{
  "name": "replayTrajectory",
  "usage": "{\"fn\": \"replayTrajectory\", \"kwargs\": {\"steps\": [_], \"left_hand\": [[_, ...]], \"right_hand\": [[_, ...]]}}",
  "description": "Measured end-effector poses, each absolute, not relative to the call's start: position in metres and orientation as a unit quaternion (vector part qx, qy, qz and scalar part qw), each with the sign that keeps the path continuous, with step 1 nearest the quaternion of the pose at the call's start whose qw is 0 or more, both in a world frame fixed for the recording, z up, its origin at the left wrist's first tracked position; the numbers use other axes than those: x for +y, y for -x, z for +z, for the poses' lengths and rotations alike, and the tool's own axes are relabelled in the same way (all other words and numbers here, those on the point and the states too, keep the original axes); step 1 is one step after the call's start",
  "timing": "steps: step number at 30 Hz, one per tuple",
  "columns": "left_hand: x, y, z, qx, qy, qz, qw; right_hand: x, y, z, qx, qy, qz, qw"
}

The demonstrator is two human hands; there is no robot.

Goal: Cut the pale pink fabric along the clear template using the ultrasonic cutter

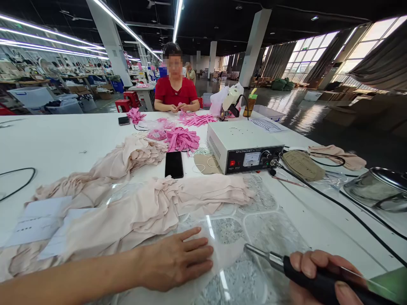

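My left hand (178, 258) lies flat, fingers stretched out, on a thin pale fabric piece (230, 250) spread over a glossy stone-patterned sheet (270, 228). In my right hand (327, 271) is a corded hand tool (305, 271) with a black handle and slim metal tip, fingers wrapped round it. Its tip is at the right edge of the fabric piece; whether it touches I cannot tell. Just beyond my left hand lies a layered pile of beige fabric pieces (152, 207). Another beige pile (127, 159) lies farther back, with white paper slips (41, 220) at the left.
A white control box (244, 144) with a dial stands mid-table, its black cable (333, 207) running right. Nearby are a black phone (174, 164), brown card patterns (303, 165), a metal pot (378, 188) and pink strips (182, 140). A person in red (176, 91) sits opposite.
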State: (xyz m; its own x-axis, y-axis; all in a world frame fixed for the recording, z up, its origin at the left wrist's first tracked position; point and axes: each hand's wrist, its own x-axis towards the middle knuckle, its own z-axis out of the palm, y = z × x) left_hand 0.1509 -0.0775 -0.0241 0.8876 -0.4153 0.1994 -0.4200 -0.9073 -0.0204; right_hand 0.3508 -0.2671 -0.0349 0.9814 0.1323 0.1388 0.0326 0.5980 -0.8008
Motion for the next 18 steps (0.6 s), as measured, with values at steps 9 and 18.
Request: {"fn": "replayTrajectory", "kwargs": {"steps": [9, 18], "left_hand": [[-0.076, -0.159, -0.015, -0.219, -0.968, 0.115, 0.052], [-0.095, -0.205, -0.034, -0.265, -0.953, 0.148, 0.018]], "right_hand": [[-0.260, -0.354, -0.038, -0.085, 0.444, 0.048, 0.891], [-0.264, -0.359, -0.040, -0.090, 0.453, 0.070, 0.884]]}}
